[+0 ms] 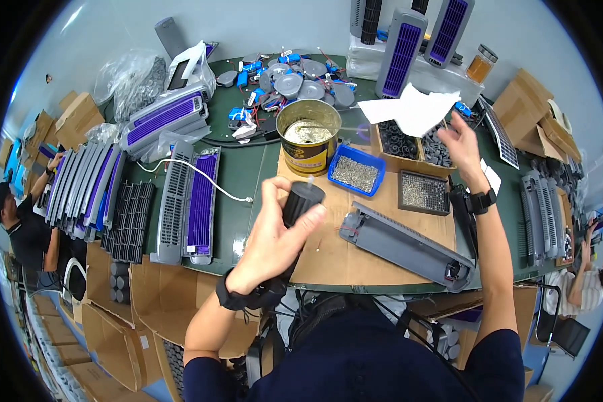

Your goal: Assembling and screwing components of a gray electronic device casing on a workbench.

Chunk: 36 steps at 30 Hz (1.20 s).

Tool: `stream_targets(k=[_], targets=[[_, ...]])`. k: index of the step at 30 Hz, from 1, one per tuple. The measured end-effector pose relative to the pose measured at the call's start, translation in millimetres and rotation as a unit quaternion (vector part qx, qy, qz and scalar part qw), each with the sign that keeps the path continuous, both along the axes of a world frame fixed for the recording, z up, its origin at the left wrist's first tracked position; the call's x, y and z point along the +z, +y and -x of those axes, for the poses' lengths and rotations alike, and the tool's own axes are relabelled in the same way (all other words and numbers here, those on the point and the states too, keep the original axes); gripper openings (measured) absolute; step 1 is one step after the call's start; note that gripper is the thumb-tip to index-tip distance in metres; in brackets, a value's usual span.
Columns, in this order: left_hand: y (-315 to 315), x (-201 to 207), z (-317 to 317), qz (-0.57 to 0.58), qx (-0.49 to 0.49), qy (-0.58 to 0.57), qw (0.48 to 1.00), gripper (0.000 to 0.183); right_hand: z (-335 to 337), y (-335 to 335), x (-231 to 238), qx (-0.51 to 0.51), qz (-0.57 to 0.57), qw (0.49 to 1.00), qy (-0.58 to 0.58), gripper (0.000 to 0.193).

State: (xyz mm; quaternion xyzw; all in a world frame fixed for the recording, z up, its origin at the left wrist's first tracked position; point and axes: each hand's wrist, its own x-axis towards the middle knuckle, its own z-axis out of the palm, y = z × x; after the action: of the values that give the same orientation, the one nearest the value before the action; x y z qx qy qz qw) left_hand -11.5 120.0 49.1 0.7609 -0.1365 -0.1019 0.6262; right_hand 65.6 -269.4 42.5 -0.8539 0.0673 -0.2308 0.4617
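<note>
Your left hand (271, 234) is clamped round a black cylinder (300, 202), fingers wrapped about its body, holding it upright above the cardboard sheet (328, 251), just left of the long grey housing (405, 244); a thin pale shaft sticks up from its top. It looks like a stiff, light plastic part, smooth enough to turn in your grip; I would judge the body the place to hold it, not the slender shaft, which may bend. Your right hand (459, 144) is spread open, fingers apart and holding nothing, over the cardboard box (419, 144) of black parts, under the white paper (412, 107).

Containers: the yellow tin (308, 141) holds a pale greyish fill, too blurred to name; the blue tray (356, 171) is full of small silvery pieces, likely screws; the dark tray (423, 192) beside it holds more small bits in rows; the amber jar (481, 65) stands at the far right.
</note>
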Motion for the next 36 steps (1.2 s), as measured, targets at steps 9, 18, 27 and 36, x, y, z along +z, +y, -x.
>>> stream_targets(k=[9,18,27,36], targets=[[8.3,-10.4,-52.4,0.249,0.064,0.181,0.949,0.05,71.0,97.4,24.7,0.342,0.072,0.932,0.098,0.049],[-31.6,-11.6,-37.3,0.36,-0.037,0.147,0.921,0.032,123.1,145.0,9.5,0.442,-0.018,0.854,0.275,0.078],[-13.4,-4.6,-12.6,0.201,-0.045,0.116,0.972,0.046,135.2,129.1,41.0,0.452,-0.248,0.777,0.362,0.069],[-23.3,-31.9,-13.4,0.046,-0.044,0.011,0.998,0.049,129.0,118.5,30.2,0.375,0.122,0.913,0.101,0.069]])
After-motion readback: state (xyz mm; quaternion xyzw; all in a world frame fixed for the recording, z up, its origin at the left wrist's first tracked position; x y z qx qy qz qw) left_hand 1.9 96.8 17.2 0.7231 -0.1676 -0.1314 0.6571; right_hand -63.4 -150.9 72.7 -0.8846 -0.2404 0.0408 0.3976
